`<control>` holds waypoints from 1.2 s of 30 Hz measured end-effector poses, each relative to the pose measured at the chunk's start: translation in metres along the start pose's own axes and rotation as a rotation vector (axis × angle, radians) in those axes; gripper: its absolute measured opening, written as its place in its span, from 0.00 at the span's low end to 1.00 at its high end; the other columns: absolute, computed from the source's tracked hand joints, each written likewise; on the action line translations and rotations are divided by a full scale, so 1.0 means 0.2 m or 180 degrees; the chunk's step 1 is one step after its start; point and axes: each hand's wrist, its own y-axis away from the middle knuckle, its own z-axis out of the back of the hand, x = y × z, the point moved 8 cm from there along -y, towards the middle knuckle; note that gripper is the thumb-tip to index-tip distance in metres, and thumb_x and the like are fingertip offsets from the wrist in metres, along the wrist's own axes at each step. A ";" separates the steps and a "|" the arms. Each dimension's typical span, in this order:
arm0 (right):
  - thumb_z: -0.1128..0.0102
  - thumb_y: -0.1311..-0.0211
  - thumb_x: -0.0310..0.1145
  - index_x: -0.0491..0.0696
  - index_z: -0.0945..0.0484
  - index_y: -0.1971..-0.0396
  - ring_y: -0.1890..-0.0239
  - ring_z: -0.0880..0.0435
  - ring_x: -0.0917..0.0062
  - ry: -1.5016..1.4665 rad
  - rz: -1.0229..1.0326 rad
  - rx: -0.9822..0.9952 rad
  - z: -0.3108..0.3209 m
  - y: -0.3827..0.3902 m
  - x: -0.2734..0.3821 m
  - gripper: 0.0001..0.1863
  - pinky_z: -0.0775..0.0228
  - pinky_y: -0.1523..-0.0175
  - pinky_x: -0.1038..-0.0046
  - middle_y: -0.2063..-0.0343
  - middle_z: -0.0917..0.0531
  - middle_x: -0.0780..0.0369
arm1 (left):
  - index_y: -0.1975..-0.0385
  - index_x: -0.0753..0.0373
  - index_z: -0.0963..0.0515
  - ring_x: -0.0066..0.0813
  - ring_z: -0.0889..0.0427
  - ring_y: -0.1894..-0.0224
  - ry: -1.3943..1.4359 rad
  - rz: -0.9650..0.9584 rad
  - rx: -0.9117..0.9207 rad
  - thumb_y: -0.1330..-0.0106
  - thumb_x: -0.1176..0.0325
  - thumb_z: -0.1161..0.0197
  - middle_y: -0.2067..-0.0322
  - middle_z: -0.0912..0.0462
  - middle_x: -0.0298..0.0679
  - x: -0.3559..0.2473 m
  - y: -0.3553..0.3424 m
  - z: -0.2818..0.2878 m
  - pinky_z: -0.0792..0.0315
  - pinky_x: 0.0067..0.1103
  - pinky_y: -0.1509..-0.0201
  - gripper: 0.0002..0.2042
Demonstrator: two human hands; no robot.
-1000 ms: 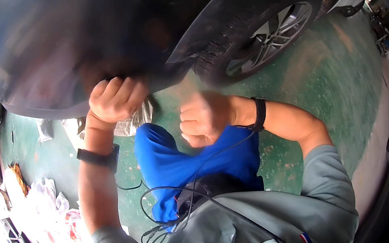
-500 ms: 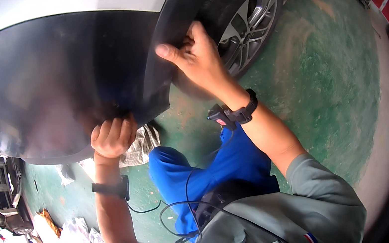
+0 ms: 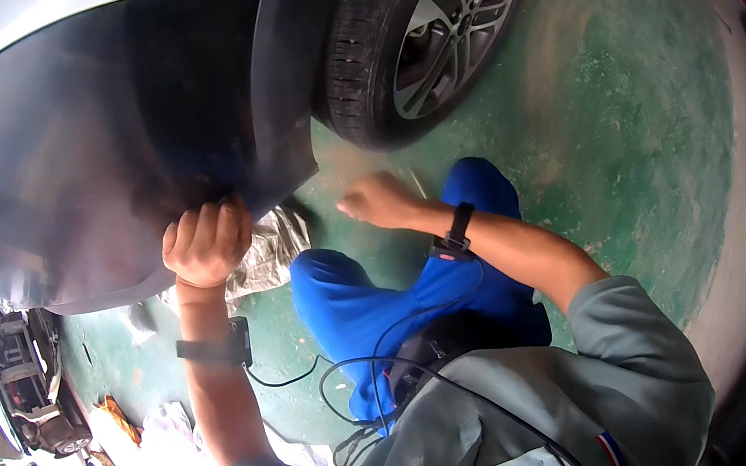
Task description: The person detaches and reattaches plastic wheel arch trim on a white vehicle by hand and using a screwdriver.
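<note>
A dark car bumper (image 3: 72, 153) curves across the upper left, below white bodywork. My left hand (image 3: 209, 243) is closed in a fist against its lower part. The curled fingers hide whatever may be inside. My right hand (image 3: 380, 201) is in the air below the wheel (image 3: 457, 23), apart from bumper and tyre. Its fingers look curled in, though motion blurs them and hides any held thing. Each wrist wears a black strap with a small device, the left device (image 3: 241, 341) being the plainer to see.
Crumpled silvery sheeting (image 3: 275, 252) lies on the green floor (image 3: 611, 149) behind my left hand. A black cable (image 3: 436, 397) runs over my lap. At the far left stands another vehicle with its front exposed (image 3: 24, 382). Plastic bags (image 3: 169, 447) lie at lower left.
My right hand has come down from the wheel arch edge, and its fingers have curled in. My left hand keeps to the bumper. The car sits higher in view, showing more tyre tread.
</note>
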 end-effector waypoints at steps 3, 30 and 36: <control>0.37 0.42 0.42 0.44 0.18 0.68 0.63 0.15 0.57 0.0335 -0.0357 0.0013 -0.09 0.08 -0.26 0.15 0.25 0.56 0.59 0.69 0.15 0.51 | 0.85 0.50 0.27 0.22 0.33 0.84 -0.0047 0.0069 0.0044 0.48 0.69 0.35 0.85 0.32 0.26 0.01 -0.01 -0.01 0.42 0.20 0.79 0.09; 0.47 0.47 0.39 0.42 0.26 0.48 0.50 0.18 0.55 0.1470 -0.2482 0.0450 -0.27 0.24 -1.48 0.27 0.24 0.47 0.62 0.53 0.17 0.49 | 0.57 0.68 0.26 0.19 0.32 0.78 0.5696 0.7304 0.1472 0.32 0.74 0.50 0.68 0.28 0.35 -1.02 1.19 -0.57 0.42 0.14 0.79 0.09; 0.48 0.55 0.34 0.43 0.21 0.66 0.67 0.14 0.59 0.0806 -0.2405 0.1815 -0.47 0.16 -1.25 0.16 0.24 0.58 0.60 0.72 0.15 0.50 | 0.63 0.66 0.26 0.16 0.39 0.83 0.5690 0.7456 0.1587 0.28 0.69 0.50 0.80 0.35 0.30 -0.92 1.27 -0.43 0.49 0.15 0.82 0.08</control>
